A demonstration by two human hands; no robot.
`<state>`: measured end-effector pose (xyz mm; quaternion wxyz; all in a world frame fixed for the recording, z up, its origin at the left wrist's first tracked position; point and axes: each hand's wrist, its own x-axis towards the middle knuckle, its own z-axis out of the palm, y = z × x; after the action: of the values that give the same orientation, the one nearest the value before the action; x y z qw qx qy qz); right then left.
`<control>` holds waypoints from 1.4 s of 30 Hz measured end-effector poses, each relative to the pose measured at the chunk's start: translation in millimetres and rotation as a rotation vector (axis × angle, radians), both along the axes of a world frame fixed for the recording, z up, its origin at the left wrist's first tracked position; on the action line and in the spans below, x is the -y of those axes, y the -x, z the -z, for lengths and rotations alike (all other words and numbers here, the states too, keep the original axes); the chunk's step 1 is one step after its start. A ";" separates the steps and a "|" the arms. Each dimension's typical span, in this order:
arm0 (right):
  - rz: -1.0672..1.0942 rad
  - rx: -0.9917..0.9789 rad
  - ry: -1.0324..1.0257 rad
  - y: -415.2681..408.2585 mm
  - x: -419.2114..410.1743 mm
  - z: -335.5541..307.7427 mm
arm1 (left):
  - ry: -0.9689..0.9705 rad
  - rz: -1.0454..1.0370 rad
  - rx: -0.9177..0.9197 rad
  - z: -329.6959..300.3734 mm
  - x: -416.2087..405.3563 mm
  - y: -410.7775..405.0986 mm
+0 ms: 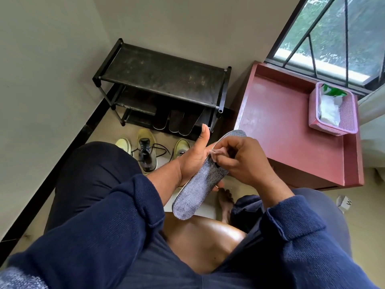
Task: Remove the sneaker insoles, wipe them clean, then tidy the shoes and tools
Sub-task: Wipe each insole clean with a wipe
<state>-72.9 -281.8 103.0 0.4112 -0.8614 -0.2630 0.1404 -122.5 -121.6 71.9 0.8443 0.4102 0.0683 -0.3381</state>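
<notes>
- Black shoe rack (160,78) stands against the wall, dark insoles (177,123) leaning at its base.
- Red table (287,130) sits right of it, pink basket (333,111) on its far corner.
- Yellow sneakers (146,150) rest on the floor.
- Grey insole (205,178) is up over the lap, left hand (193,157) cradling it from beneath, thumb raised.
- Right hand (243,161) pinches a small wipe (217,152) against the insole.

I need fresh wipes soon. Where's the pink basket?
The pink basket sits at the far right corner of the red table, below the window.
</notes>
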 end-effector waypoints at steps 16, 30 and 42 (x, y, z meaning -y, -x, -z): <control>0.138 0.049 -0.017 -1.8 -1.1 1.3 | 0.017 0.027 0.060 11.0 -1.1 -3.9; 0.215 -0.112 -0.069 1.0 -6.0 3.6 | 0.012 -0.425 0.078 12.5 8.7 -4.1; 0.326 -0.090 -0.092 11.1 -18.4 9.5 | 0.026 -0.710 -0.060 7.9 6.8 -5.9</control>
<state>-84.0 -263.4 93.4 0.4786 -0.8659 -0.1072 0.0980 -116.6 -128.4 64.0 0.9119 0.3401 0.2271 -0.0362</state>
